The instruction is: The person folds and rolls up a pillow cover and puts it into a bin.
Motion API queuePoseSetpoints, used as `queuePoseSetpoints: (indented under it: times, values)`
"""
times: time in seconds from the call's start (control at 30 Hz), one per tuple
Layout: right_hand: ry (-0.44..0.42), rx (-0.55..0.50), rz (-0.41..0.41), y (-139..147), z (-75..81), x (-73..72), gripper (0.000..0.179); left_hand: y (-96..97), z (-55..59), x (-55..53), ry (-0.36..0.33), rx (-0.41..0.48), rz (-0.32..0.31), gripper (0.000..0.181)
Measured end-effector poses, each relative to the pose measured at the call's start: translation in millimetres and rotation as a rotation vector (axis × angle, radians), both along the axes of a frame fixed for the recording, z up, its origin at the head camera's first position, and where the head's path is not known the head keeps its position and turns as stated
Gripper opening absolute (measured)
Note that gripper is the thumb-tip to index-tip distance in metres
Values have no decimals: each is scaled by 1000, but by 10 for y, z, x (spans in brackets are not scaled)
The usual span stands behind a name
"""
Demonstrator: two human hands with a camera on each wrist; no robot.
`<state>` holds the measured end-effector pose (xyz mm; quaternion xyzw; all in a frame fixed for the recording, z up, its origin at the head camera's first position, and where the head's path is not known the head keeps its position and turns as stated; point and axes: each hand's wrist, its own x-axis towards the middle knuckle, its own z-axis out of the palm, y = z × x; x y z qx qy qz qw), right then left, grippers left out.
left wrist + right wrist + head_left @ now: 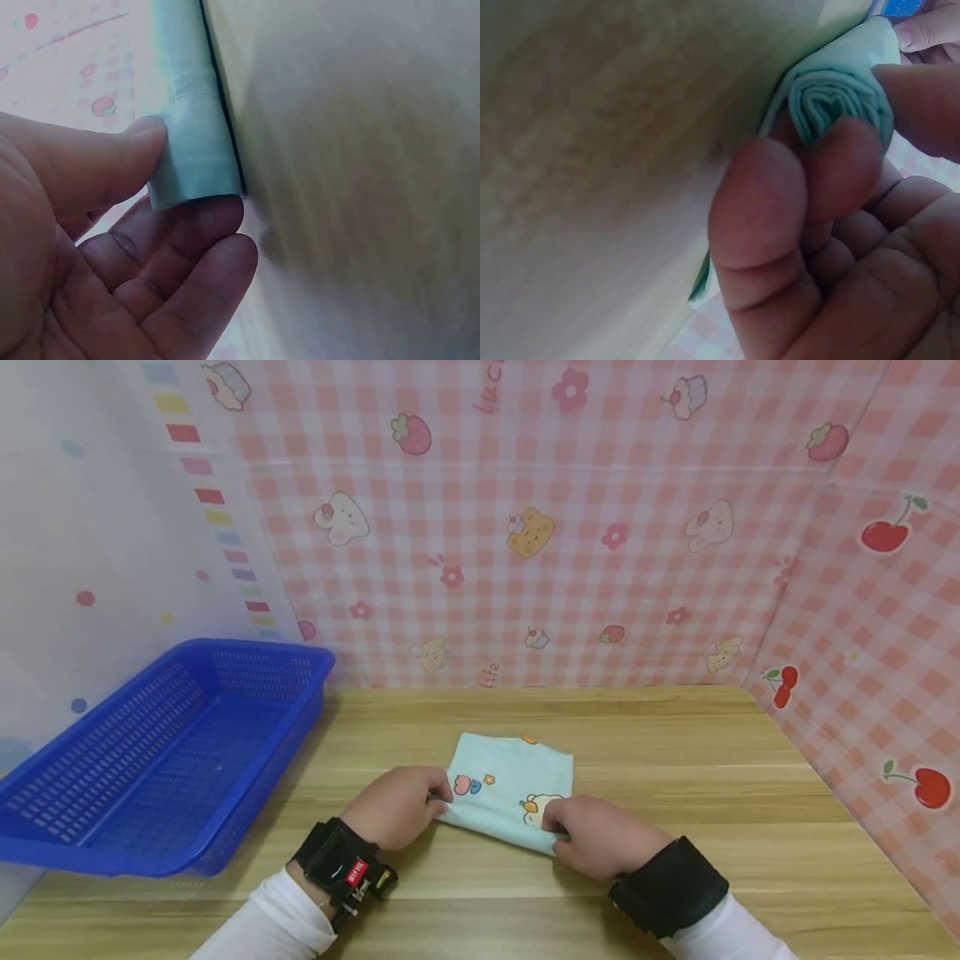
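And the count is under way! One wooden bench (675,735) is seen, and by its left edge one blue basket (262,777) is tallied, just one. Well in from the right edge, a single light-blue cloth (510,768) is noted, with one tulip print (462,785) and one small orange flower (489,779) spotted on it. Two hands now: one left hand (396,806), one right hand (611,839). Two black wristbands (671,887) are added, one per wrist, and two white sleeves (273,918) as well. Beyond the bench's right edge, three cherry motifs (932,787) are counted on the checked backdrop (862,610)!
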<state>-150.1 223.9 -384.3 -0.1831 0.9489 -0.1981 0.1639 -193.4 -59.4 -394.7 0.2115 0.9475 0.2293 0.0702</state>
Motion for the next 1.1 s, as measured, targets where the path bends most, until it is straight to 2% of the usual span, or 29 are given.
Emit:
queuePoseSetpoints:
  times: [0.3, 0.53, 0.77, 0.93, 1.1]
  values:
    - [-49, 14, -20, 15, 12, -1, 5, -5, 24, -6, -55, 25, -10, 3]
    - [-25, 22, -21, 15, 3, 22, 8, 28, 10, 3, -17, 8, -19, 4]
    - [-1, 36, -5, -10, 6, 48, 12, 22, -1, 18, -21, -8, -19, 13]
    - [9, 50, -15, -41, 13, 63, 11, 32, 2, 42, 23, -22, -49, 25]
    - [16, 48, -23, -55, 26, 73, 9, 54, 11, 79, 54, -21, -48, 24]
